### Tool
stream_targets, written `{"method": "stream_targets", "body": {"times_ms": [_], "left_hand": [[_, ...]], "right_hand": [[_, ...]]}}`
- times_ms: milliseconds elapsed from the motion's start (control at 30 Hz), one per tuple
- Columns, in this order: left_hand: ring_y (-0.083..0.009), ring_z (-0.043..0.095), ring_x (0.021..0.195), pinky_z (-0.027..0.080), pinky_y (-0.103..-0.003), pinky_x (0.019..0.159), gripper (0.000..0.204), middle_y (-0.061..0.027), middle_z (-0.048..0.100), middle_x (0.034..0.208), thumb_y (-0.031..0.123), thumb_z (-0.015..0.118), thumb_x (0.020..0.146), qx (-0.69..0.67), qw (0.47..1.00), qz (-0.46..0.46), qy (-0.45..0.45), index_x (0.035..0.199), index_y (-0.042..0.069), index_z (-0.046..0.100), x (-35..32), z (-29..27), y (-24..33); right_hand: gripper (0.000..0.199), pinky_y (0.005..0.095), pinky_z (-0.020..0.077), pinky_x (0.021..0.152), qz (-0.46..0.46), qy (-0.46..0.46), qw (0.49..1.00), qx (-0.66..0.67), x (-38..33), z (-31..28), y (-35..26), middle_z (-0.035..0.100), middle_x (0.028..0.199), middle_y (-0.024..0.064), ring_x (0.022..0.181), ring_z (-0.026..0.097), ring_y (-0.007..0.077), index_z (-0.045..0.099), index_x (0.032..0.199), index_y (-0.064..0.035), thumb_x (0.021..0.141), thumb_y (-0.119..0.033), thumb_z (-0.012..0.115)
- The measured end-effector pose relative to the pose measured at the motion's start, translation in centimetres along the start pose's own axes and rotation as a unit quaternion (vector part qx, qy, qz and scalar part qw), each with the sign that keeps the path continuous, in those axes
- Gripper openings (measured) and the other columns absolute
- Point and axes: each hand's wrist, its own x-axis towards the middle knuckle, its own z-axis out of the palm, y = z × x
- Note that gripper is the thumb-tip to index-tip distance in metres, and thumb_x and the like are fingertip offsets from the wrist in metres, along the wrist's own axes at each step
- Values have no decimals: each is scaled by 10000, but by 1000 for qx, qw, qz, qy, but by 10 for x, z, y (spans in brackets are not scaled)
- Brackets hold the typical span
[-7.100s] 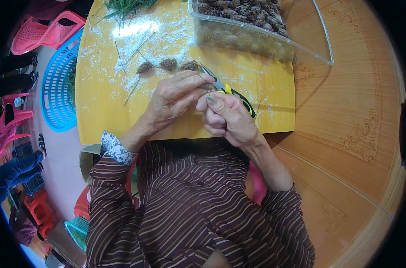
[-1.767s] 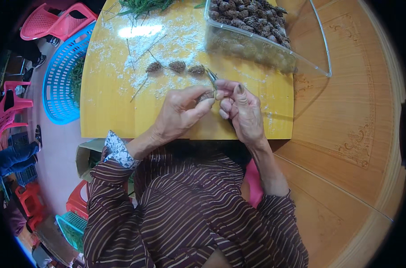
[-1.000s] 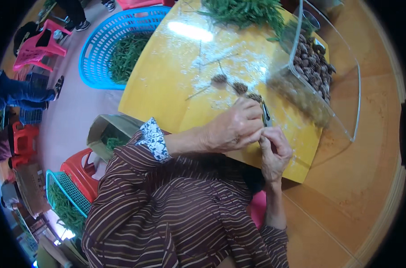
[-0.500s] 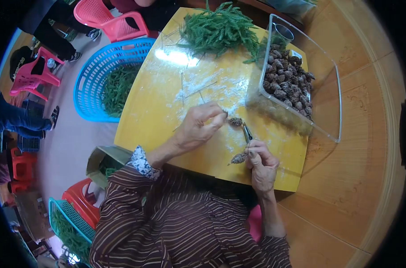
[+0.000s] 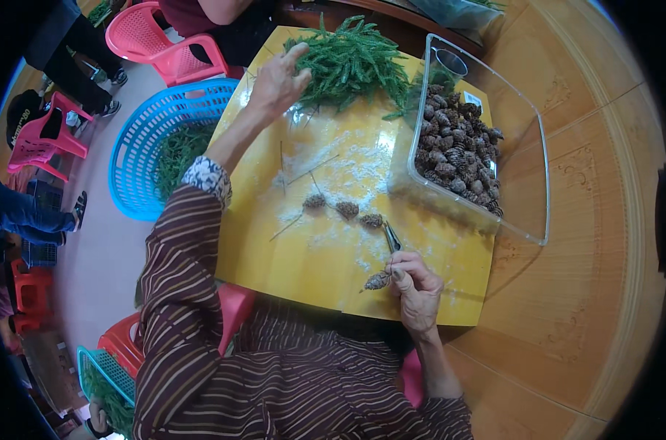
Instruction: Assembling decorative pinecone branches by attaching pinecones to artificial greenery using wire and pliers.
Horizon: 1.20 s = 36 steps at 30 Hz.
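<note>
My left hand [image 5: 276, 82] is stretched to the far left of the table, its fingers apart at the edge of a pile of green artificial pine sprigs [image 5: 355, 62]. In the right hand [image 5: 419, 293], closed near the table's front edge, are small dark-jawed pliers [image 5: 393, 237] and a pine cone [image 5: 377, 280] that sticks out to the left. Just left of the plier tips lies a row of three brown cones: a near one [image 5: 371, 220], a middle one [image 5: 347, 210] and a far-left one [image 5: 314, 201]. Whether wire joins them I cannot tell.
White flakes and thin stems [image 5: 312, 167] lie on the yellow table [image 5: 274, 268]. A clear plastic bin [image 5: 544, 183] of pine cones [image 5: 461, 143] stands at the right. On the left is a blue basket [image 5: 124, 165] with greenery. Pink chairs [image 5: 175, 59] and other people are beyond.
My left hand has moved from the cones at the table's middle up to the green sprigs. Two more cones now show in the row. The right hand still holds the pliers and cone.
</note>
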Motion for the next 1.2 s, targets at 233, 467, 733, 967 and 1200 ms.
{"method": "stream_targets", "body": {"times_ms": [233, 467, 733, 967, 1200], "left_hand": [[-326, 624, 786, 485, -386, 714, 262, -208, 628, 847, 126, 591, 794, -26, 997, -17, -76, 1036, 27, 583, -23, 0, 15], [-185, 609, 752, 467, -315, 716, 258, -118, 646, 833, 68, 592, 820, -151, 987, 44, 45, 1068, 5, 556, -89, -22, 59], [-71, 553, 757, 438, -247, 724, 239, -52, 656, 876, 120, 495, 926, -501, 837, -215, -44, 1145, 31, 529, -141, -45, 97], [-134, 616, 853, 456, -258, 778, 229, -97, 668, 903, 128, 483, 937, -543, 794, -247, -114, 1124, 6, 533, -167, -28, 120], [-159, 628, 893, 467, -275, 810, 230, -108, 668, 919, 129, 493, 934, -534, 797, -240, -147, 1113, -7, 539, -172, -23, 129]], "right_hand": [[109, 182, 360, 547, -4, -4, 1000, -13, 4, -3, -3, 592, 950, 49, 633, 450, 42, 652, 874, 2, 881, -104, 629], [120, 181, 359, 547, -1, -10, 1000, -16, 1, -3, -6, 591, 955, 42, 618, 447, 39, 652, 887, 4, 889, -112, 621], [128, 185, 335, 529, 48, 11, 996, 77, -5, -7, -5, 584, 1000, 53, 608, 422, 40, 647, 904, 8, 895, -115, 613], [152, 192, 322, 524, 75, 6, 989, 129, 5, -9, -7, 579, 1053, 76, 603, 411, 46, 644, 927, 9, 895, -138, 619], [158, 195, 325, 521, 85, 6, 983, 160, 1, -11, -1, 574, 1080, 85, 603, 408, 44, 646, 934, 7, 901, -144, 611]]}}
